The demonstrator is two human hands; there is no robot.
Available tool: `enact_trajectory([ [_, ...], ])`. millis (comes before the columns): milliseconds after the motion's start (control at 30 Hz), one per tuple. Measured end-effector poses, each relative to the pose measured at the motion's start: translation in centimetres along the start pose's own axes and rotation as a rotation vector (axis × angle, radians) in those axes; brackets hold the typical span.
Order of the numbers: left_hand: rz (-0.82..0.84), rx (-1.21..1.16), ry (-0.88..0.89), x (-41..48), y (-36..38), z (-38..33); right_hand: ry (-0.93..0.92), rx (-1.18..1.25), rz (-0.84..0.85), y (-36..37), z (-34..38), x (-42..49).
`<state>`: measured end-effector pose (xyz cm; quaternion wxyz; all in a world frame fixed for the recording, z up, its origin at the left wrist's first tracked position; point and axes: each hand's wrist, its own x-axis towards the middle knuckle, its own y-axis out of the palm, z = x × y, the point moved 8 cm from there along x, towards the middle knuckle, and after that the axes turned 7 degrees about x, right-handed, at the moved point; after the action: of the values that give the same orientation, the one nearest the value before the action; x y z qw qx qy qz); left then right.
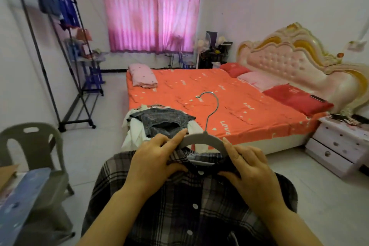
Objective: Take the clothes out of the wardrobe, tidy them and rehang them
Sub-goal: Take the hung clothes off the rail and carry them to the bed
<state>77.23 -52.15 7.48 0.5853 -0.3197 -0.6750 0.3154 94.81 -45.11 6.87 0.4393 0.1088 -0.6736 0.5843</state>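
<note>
A grey plaid button-up shirt [187, 209] hangs in front of me on a grey hanger [201, 140] with a metal hook. My left hand [157, 160] pinches the collar and the hanger's left shoulder, index finger stretched along the hanger. On the other side, my right hand [249, 168] pinches the collar at the hanger's right shoulder. A heap of clothes [159, 124], dark patterned on top and white beneath, lies on the near corner of the bed [239, 112]. The wardrobe is out of view.
A black clothes rack [60, 62] with blue garments on it stands against the left wall. A grey plastic chair [38, 156] is at my left. A white bedside drawer unit [339, 146] sits at the right. Pale tiled floor lies between.
</note>
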Motion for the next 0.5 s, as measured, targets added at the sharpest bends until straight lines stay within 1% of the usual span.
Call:
enact_trajectory([
  [100, 0.027, 0.025, -0.058, 3.8, 2.3, 1.6, -0.021, 0.053, 0.023, 3.1, -3.6, 3.2],
  [200, 0.014, 0.068, -0.099, 7.2, 4.2, 3.2, -0.066, 0.106, 0.006, 5.9, -6.8, 6.5],
  [500, 0.024, 0.098, -0.183, 16.0, 11.2, 10.3, -0.149, 0.155, 0.012, 15.6, -13.8, 15.3],
])
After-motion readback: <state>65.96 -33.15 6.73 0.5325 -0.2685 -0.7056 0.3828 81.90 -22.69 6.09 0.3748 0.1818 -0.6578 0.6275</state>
